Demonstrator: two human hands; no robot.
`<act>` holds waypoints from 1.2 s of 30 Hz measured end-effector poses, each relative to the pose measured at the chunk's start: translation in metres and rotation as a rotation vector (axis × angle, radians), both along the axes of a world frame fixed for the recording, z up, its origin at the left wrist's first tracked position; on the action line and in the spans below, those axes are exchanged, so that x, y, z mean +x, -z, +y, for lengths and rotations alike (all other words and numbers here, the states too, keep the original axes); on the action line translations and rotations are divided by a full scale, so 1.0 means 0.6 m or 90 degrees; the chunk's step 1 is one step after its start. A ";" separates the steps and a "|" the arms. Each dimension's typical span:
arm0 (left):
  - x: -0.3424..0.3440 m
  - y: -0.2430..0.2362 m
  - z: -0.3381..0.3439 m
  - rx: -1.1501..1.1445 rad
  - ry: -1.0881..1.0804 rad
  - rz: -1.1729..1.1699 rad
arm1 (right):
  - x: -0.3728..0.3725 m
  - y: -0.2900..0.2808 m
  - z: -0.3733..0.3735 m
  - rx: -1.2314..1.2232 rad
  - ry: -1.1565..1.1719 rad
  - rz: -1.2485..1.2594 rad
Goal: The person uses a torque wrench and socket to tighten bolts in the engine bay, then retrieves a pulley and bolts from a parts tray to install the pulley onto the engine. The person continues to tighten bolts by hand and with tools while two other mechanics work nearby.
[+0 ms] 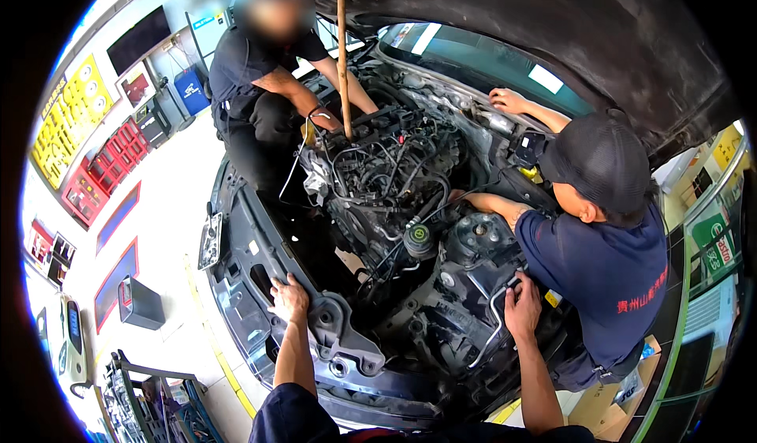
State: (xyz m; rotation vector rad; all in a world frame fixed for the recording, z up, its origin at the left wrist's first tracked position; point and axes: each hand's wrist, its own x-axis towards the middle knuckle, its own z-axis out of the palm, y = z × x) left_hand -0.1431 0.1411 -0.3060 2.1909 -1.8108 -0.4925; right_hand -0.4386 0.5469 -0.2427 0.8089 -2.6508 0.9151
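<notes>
My left hand [289,298] lies on the car's dark front panel [260,242], fingers spread over its edge. At the right side of the engine bay, my right hand [522,309] rests by the upper end of a bent metal tube [494,328], thumb and forefinger apart. Beyond my hands sits the engine [386,163], covered in hoses and wiring. A round black cap [419,235] with a green mark stands near its front. A wooden pole [342,56] rises from the engine's far side toward the raised hood [505,5].
On the left, a co-worker [260,80] reaches into the bay with both arms. Another co-worker in a black cap [599,230] leans in from the right, one arm low beside the engine. A grey bin [142,302] and a cart of parts [158,403] stand on the left floor.
</notes>
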 end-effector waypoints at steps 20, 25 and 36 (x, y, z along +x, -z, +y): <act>-0.003 0.009 -0.005 -0.022 0.012 0.011 | -0.007 -0.002 -0.002 0.020 0.008 -0.025; -0.005 0.000 0.003 0.002 0.014 0.015 | -0.005 0.004 0.007 0.012 0.014 -0.034; 0.003 0.014 -0.014 0.012 0.008 -0.006 | -0.005 -0.001 -0.003 -0.011 0.007 -0.019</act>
